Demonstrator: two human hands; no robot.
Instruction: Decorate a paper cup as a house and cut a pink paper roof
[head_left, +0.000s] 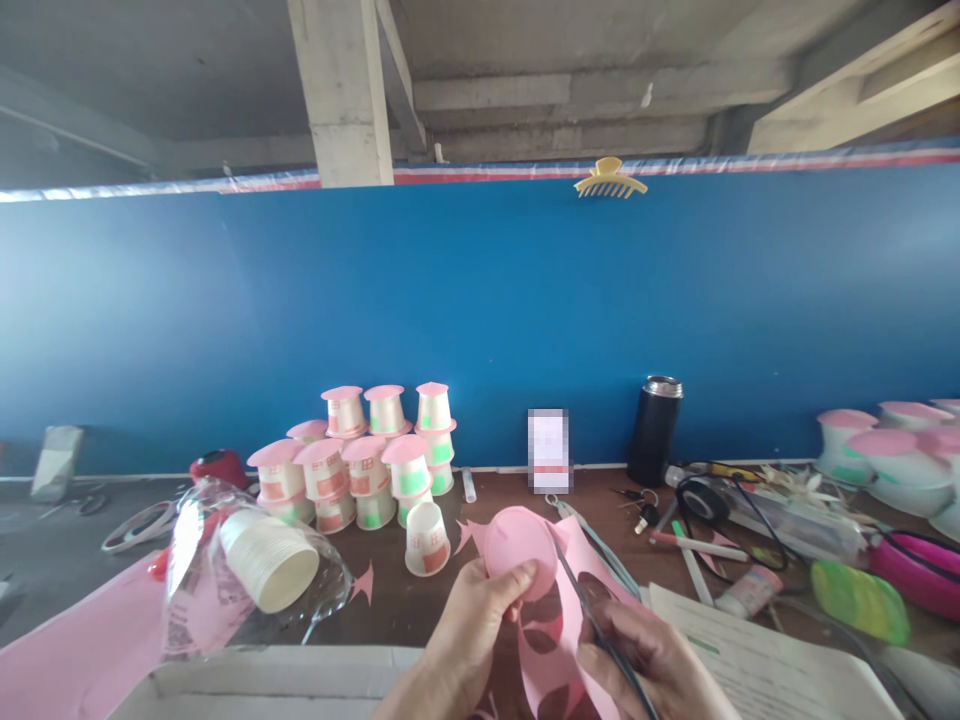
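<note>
My left hand (pixel 484 615) pinches a round piece of pink paper (pixel 517 540), thumb on top. In my right hand (pixel 637 650) is a pair of dark scissors (pixel 589 605), with the blades against the circle's right edge; the handles are mostly hidden. A pink paper strip (pixel 536 660) with curved cut-outs hangs below and between my hands. Just beyond my left hand an upside-down paper cup (pixel 427 540) with printed red marks stands on the table. Behind it are stacked paper cups (pixel 367 467) with pink paper tops.
Left, a clear plastic bag (pixel 187 580) holds nested white cups (pixel 270 565) beside a large pink sheet (pixel 90 640). A black flask (pixel 655 430) stands by the blue partition (pixel 495 290). Pens, keys and a printed sheet (pixel 765 660) lie right, with more pink-topped cups (pixel 900 455) beyond.
</note>
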